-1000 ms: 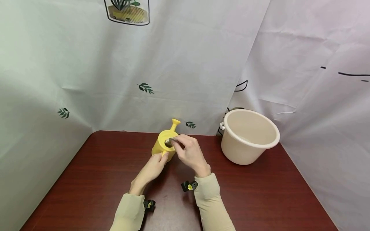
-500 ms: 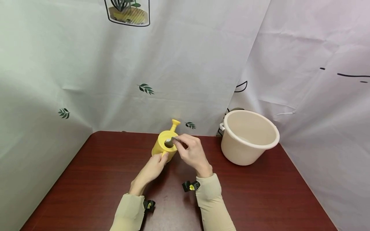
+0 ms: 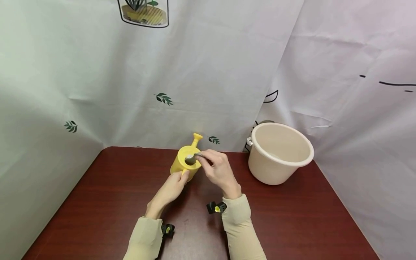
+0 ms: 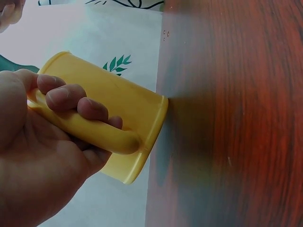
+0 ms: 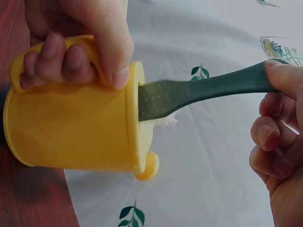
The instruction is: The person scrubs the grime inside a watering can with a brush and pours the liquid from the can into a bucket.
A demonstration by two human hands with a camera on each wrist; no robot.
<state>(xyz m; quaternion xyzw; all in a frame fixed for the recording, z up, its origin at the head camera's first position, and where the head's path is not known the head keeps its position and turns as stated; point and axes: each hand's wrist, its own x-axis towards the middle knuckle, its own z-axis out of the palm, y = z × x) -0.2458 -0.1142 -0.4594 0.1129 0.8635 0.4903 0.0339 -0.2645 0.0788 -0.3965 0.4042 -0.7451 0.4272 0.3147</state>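
Note:
My left hand [image 3: 171,186] grips the handle of a yellow watering can [image 3: 178,165], fingers curled round it in the left wrist view. The can [image 4: 124,97] leans, with one edge of its base right at the tabletop and its spout pointing away from me. Between thumb and fingers, my right hand [image 3: 218,169] pinches the end of a brush's dark green handle [image 5: 220,86]. The flat brush head [image 5: 160,99] sits partly inside the can's round top opening, and a tuft of white bristles [image 5: 164,121] shows at the rim. The rest of the head is hidden in the can.
A cream bucket [image 3: 269,172] stands at the back right of the dark red-brown wooden table [image 3: 107,202]. White cloth [image 3: 208,72] with printed leaves hangs behind the table and along its sides.
My right hand has shifted slightly to the right, and a little more of the brush shows at the opening. The left hand and the watering can stay where they were.

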